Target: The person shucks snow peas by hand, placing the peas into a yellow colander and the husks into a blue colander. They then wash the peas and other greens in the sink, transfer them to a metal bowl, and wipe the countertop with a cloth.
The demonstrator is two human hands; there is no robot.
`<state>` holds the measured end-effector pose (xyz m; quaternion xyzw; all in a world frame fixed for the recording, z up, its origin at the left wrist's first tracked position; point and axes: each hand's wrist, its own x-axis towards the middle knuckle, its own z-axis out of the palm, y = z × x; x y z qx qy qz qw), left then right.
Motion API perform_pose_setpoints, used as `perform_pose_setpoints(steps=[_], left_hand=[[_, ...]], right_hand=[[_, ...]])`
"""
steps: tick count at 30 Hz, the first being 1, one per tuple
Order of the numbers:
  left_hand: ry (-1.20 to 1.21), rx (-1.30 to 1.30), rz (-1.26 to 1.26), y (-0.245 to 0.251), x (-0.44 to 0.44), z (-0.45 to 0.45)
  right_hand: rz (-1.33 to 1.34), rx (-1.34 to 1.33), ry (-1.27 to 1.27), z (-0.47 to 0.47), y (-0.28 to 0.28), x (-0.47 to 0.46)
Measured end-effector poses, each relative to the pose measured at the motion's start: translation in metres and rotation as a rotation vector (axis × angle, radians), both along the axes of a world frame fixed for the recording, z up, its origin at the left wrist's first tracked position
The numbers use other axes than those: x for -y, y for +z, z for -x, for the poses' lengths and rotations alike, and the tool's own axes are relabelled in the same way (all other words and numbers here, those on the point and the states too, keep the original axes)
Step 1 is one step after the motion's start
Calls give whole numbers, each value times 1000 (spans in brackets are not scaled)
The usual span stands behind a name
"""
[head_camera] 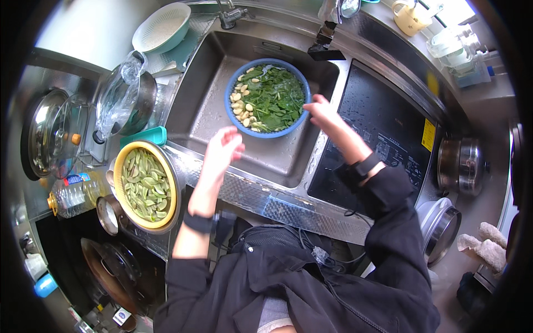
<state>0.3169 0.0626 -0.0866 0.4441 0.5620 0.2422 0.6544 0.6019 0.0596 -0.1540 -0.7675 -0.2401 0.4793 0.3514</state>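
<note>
In the steel sink [208, 108] sits a round blue basket or basin [266, 134]. Chopped leafy greens [281, 98] fill most of it, and water seems to glisten among them. Pale peeled garlic cloves [237, 106] gather along its left side. My left hand [226, 145], slightly blurred, hovers over the sink's front edge, just below and left of the basin, fingers loosely bent and holding nothing. To the basin's right is my right hand [322, 111], empty with fingers apart; its fingertips come close to the rim, but I cannot tell whether they touch.
A yellow colander [118, 183] of flat green bean pods [145, 183] stands left of the sink. Behind it are a teal tray [145, 136] and a pan with a plastic bag [129, 91]. The faucet [231, 16] rises at the back. A black cooktop [374, 104] lies right.
</note>
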Motion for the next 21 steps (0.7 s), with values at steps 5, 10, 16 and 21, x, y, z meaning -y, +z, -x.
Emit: perform_pose_setpoints(steps=[5,10,16,21], left_hand=[[-20,-519,-40,-96,-89,-17],[126,-670,-121,-176,-135,2],[272,-64,132,-217,-171,-8],[478,76,236,-176,-168,-32]], right_hand=[[128,12,-220,30,-73,-15],[85,125,-402,31,-121,-23],[0,63,-536,19,-142,-36],[-70,-203,-712,15,-135,-42]])
